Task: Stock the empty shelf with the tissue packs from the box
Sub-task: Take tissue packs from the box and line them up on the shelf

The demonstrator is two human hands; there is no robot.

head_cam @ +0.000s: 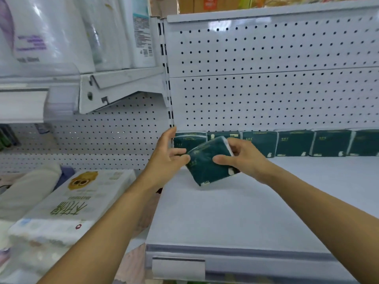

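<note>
At nine o'clock a white pack with a yellow owl print (82,193) lies on the neighbouring shelf. The left hand (166,158) reaches in beside it, fingers spread and loose, thumb tip touching the held tissue pack (207,162). This pack is dark green with white ends, tilted, its lower corner resting on the white shelf (246,218). The right hand (244,156), at three o'clock of it, grips its upper right edge between thumb and curled fingers. Behind, at twelve o'clock, a row of matching green packs (293,143) stands against the pegboard back panel (266,89).
</note>
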